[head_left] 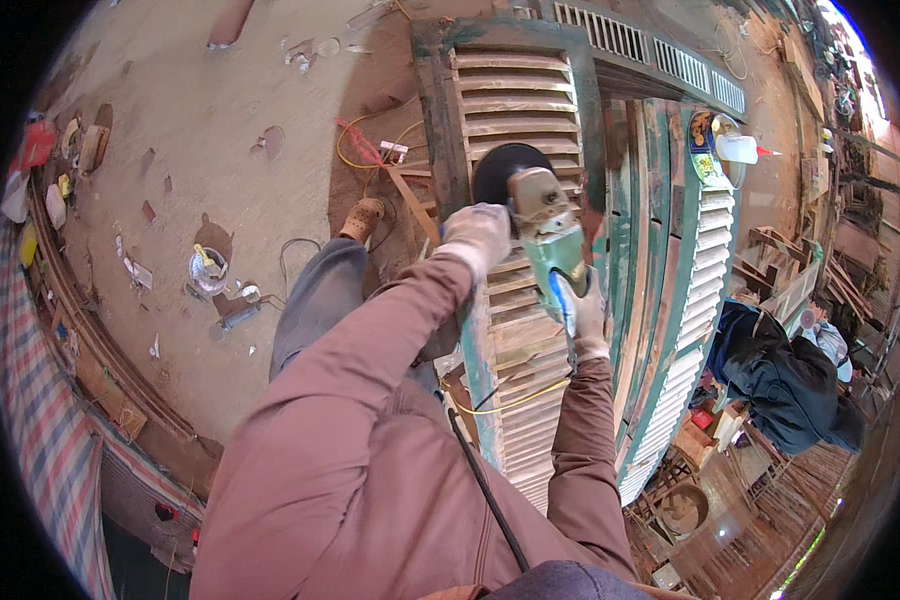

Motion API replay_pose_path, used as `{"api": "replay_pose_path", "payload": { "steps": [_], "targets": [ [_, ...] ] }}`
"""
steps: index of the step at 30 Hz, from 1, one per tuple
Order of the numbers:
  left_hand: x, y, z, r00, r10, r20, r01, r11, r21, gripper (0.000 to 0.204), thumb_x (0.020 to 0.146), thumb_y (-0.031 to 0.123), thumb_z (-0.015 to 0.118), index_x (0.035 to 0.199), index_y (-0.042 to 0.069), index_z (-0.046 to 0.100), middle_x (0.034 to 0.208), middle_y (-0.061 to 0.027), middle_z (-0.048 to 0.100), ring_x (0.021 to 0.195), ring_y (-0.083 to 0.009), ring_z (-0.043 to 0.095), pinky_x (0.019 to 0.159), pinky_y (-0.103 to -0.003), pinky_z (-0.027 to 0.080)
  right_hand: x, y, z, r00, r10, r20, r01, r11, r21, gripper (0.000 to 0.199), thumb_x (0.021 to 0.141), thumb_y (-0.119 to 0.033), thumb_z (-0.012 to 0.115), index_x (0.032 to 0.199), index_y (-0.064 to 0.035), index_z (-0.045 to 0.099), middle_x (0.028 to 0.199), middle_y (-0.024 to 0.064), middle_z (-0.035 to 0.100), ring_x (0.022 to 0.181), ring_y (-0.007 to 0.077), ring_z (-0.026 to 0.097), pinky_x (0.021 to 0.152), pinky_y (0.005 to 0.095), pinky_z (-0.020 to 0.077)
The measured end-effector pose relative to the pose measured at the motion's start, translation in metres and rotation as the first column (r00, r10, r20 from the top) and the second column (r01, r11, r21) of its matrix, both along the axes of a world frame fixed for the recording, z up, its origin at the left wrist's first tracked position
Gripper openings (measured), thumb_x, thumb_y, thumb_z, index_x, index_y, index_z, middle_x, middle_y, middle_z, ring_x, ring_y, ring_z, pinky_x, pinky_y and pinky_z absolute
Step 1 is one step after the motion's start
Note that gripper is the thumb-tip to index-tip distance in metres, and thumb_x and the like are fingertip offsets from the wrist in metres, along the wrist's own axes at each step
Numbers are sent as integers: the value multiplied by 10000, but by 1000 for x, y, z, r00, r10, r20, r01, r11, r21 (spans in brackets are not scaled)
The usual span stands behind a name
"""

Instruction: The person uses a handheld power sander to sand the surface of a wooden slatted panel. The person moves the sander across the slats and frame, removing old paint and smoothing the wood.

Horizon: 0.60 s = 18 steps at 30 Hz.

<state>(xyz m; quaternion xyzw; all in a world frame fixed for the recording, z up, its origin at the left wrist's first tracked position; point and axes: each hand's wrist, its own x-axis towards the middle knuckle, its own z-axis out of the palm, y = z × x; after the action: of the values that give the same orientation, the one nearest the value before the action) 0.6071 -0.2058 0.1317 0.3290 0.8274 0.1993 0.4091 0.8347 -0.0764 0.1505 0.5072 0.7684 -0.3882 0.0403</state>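
A green angle grinder (548,235) with a black sanding disc (502,172) rests on a wooden louvred shutter (515,110) with worn green paint. My left hand (478,236), in a white glove, grips the grinder's side near the head. My right hand (589,322), also gloved, holds the rear of the grinder's body. The disc lies against the slats in the shutter's upper half. A black cable (485,485) runs from the tool down past my pink sleeves.
Further green shutters (675,260) lie side by side to the right. A person in dark clothes (785,375) crouches at the right. A dusty concrete floor (210,150) with scattered litter and a plastic cup (208,268) spreads left. Yellow and red cords (365,145) lie near the shutter.
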Motion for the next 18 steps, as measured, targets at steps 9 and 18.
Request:
{"api": "replay_pose_path", "payload": {
  "steps": [9,18],
  "targets": [
    [19,13,1,998,17,64,-15,999,-28,263,845,218,585,961,31,729,982,-221,714,949,-353,705,815,-443,559,2,15,19,999,-7,52,6,1000,12,655,785,-368,814,1270,-29,533,1134,159,680,1028,267,662,882,381,500],
    [7,-21,11,996,81,-38,-84,994,-66,254,860,178,535,952,51,734,991,-208,718,952,-362,704,827,-455,562,-10,-8,7,999,32,0,-32,997,-63,723,755,-448,823,1277,-47,525,1114,201,685,1029,299,674,885,398,506]
  ]
}}
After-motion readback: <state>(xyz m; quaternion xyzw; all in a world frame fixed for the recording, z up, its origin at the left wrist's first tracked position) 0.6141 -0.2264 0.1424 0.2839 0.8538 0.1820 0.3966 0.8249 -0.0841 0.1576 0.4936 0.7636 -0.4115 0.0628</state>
